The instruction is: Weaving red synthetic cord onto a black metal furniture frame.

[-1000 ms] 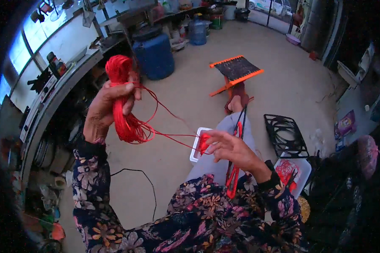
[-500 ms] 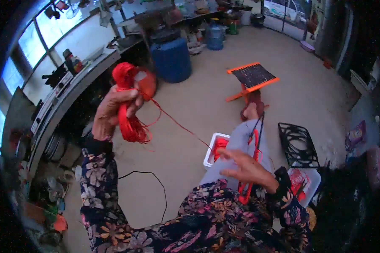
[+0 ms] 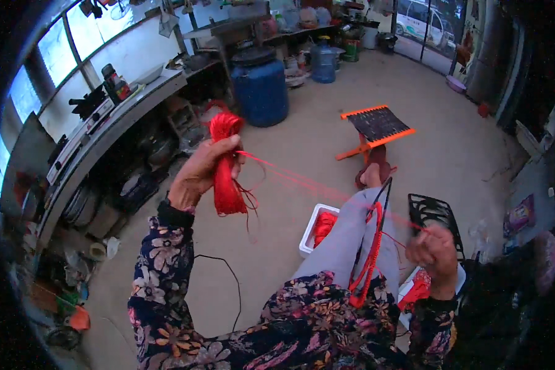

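Observation:
A bundle of red cord (image 3: pixel 227 185) is gripped around its middle by my left hand (image 3: pixel 200 168), with loose strands dangling from its lower end. Red strands (image 3: pixel 302 180) stretch from the bundle across to my right hand (image 3: pixel 433 248), whose fingers are closed on them. Over my thigh lies a dark frame with red cord woven along it (image 3: pixel 370 262). On the floor left of my leg, a white box (image 3: pixel 306 239) contains more red cord (image 3: pixel 324 228). Another white container (image 3: pixel 408 285) with red material (image 3: pixel 418 288) stands beneath my right forearm.
Ahead stands a folding stool (image 3: pixel 379 123) with an orange frame and black woven seat, close to my foot. A black openwork frame (image 3: pixel 435 216) lies on the right. Behind are a blue barrel (image 3: pixel 260 92) and a water jug (image 3: pixel 324 63); a long counter (image 3: pixel 114 117) runs along the left.
My right hand has moved right and closed, drawing the strands taut across my legs. My left hand with the bundle has shifted right and slightly down in the picture.

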Demonstrator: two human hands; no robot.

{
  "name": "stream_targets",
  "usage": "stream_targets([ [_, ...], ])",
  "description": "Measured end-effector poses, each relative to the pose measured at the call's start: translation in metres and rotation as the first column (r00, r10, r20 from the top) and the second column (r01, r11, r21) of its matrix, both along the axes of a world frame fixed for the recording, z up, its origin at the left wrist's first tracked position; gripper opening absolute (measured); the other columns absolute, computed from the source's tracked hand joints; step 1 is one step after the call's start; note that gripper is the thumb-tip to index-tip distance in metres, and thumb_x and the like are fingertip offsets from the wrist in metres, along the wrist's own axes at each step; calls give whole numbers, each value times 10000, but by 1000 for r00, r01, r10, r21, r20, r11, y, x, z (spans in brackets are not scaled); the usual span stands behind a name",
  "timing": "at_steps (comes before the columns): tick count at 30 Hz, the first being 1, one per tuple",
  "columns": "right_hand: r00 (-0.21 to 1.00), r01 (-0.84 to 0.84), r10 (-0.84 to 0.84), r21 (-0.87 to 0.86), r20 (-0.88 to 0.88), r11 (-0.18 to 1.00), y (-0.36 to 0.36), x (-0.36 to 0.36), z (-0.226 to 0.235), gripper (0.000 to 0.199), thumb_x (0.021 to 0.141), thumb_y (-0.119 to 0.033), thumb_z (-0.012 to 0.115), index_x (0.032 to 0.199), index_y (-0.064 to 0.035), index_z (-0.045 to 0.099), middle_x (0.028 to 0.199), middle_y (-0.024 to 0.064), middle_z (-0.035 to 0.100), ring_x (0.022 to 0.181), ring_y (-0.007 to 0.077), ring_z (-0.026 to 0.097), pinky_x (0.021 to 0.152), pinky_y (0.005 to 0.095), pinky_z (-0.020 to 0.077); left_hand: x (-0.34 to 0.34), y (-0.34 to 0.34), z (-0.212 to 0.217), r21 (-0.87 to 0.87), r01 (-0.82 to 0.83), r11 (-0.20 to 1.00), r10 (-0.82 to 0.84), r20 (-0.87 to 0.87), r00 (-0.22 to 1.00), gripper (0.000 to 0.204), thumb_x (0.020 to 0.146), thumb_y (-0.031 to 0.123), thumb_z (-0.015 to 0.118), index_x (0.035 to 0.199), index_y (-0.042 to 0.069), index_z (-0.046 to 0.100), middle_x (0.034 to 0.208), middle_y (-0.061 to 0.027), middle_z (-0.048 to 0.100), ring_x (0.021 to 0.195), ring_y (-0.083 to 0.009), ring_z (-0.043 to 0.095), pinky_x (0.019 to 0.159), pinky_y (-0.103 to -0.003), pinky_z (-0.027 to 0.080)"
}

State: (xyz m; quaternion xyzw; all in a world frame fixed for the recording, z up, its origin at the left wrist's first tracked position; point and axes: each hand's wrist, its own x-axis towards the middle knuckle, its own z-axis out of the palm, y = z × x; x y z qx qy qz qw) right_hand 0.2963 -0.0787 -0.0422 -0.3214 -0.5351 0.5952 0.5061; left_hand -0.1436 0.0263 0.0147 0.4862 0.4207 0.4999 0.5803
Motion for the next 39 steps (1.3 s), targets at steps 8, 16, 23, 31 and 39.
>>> stream_targets([
  [8,960,151,-130,65,-248,986,0,29,-15,239,949,-275,495,921,-46,559,462,-46,306,433,100,334,486,290,316,46,15,-48,-100,237,966,-194,324,926,246,880,214,598,990,-6,579,845,-106,607,762,-197,607,709,-318,514],
  [16,868,268,-246,-9,-432,963,16,43,-29,203,969,-249,443,909,-89,553,524,-48,320,511,92,368,561,272,322,65,20,-56,-47,331,942,-296,342,892,371,788,24,585,1150,-30,518,1000,-121,605,924,-232,603,871,-388,482],
  [23,788,280,-282,-88,-547,956,26,57,-56,184,896,-224,518,797,-69,523,559,-5,399,513,140,414,561,305,350,75,20,-44,-43,293,955,-283,159,946,339,773,63,661,1087,-9,554,927,-106,631,864,-203,626,801,-351,512],
  [31,891,421,-405,-41,207,906,39,61,-73,200,866,-175,550,899,21,577,699,60,553,652,152,540,641,294,447,91,21,-26,-41,382,923,-366,208,907,321,773,53,647,1074,-15,557,912,-116,632,834,-201,633,778,-328,519],
  [39,682,441,-561,348,470,827,53,1,-13,266,792,-96,658,1039,-8,613,994,98,637,972,177,588,857,293,447,120,20,-15,-93,491,866,-460,233,857,270,799,32,614,1062,-12,576,898,-115,648,818,-204,643,783,-324,512],
])
